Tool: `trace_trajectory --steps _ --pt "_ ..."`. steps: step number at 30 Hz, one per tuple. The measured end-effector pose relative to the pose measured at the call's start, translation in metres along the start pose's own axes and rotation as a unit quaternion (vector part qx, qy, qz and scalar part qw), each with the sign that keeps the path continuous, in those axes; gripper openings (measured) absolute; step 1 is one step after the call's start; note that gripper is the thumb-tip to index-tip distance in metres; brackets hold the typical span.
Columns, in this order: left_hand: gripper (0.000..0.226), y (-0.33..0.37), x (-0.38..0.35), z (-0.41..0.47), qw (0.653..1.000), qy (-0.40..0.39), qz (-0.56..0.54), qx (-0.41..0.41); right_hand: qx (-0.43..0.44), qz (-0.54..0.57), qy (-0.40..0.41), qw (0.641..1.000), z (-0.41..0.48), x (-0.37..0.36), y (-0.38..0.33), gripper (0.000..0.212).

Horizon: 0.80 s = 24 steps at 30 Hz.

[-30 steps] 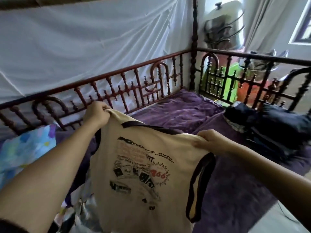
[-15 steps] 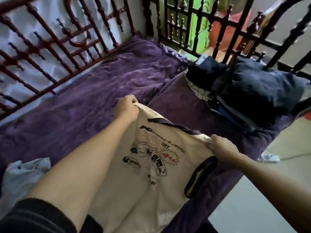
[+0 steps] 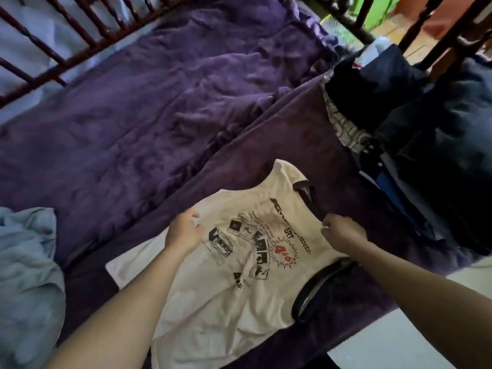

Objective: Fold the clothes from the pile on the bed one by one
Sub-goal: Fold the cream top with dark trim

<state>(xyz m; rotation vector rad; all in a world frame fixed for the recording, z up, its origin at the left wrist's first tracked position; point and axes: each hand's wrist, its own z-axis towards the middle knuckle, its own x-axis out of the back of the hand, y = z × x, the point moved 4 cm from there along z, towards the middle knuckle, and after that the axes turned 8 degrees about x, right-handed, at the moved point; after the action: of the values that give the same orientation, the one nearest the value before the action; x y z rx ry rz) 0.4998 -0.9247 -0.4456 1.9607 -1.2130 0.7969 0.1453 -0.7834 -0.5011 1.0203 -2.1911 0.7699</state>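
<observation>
A cream T-shirt [image 3: 229,283] with a black-and-red print and dark trim lies spread on the purple blanket [image 3: 138,129] near the bed's front edge. My left hand [image 3: 183,233] rests on the shirt's left side with relaxed fingers, just left of the print. My right hand [image 3: 343,231] pinches the shirt's right shoulder near the dark collar trim. The shirt's far shoulder points toward the middle of the bed.
A stack of dark clothes [image 3: 415,134] sits at the right end of the bed. Light blue fabric [image 3: 26,275] lies bunched at the left. A dark red wooden rail [image 3: 66,25] runs along the far side. Pale floor [image 3: 399,339] shows at lower right.
The shirt came down from being held up in the air and now lies on the blanket. My left hand let go of its shoulder and moved onto the cloth.
</observation>
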Motion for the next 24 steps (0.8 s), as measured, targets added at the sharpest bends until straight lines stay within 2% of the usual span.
trace_trajectory --steps 2,5,8,10,12,15,17,19,21,24 --pt "0.026 -0.053 -0.009 0.005 0.998 -0.024 0.012 0.06 0.06 -0.006 0.018 0.998 0.022 0.0 -0.038 0.025" --pt "0.029 -0.12 -0.016 0.018 0.99 -0.024 0.033 0.131 0.15 -0.019 0.1 0.983 0.056 0.009 -0.093 0.026" --pt "0.034 -0.17 -0.017 0.044 0.984 0.032 0.042 0.17 0.234 -0.067 0.172 0.954 0.091 0.018 -0.144 0.026" --pt "0.036 -0.196 -0.016 0.065 0.978 0.083 0.05 0.183 0.295 -0.076 0.177 0.936 0.11 0.01 -0.175 0.024" --pt "0.038 -0.223 -0.016 0.084 0.963 0.125 0.025 0.237 0.337 -0.044 0.159 0.927 0.123 -0.009 -0.205 0.024" --pt "0.055 -0.258 -0.019 0.098 0.918 0.159 -0.058 0.358 0.297 -0.024 0.111 0.948 0.142 -0.049 -0.241 0.044" --pt "0.065 -0.273 -0.02 0.102 0.892 0.181 -0.116 0.397 0.25 -0.028 0.092 0.963 0.151 -0.071 -0.251 0.049" --pt "0.047 -0.281 -0.016 0.103 0.881 0.209 -0.188 0.382 0.243 -0.027 0.099 0.965 0.15 -0.082 -0.253 0.036" --pt "0.024 -0.283 -0.004 0.104 0.89 0.228 -0.242 0.313 0.256 -0.025 0.114 0.96 0.145 -0.081 -0.249 0.027" --pt "0.022 -0.285 0.028 0.109 0.899 0.277 -0.256 0.224 0.263 -0.027 0.168 0.95 0.142 -0.055 -0.252 0.029"
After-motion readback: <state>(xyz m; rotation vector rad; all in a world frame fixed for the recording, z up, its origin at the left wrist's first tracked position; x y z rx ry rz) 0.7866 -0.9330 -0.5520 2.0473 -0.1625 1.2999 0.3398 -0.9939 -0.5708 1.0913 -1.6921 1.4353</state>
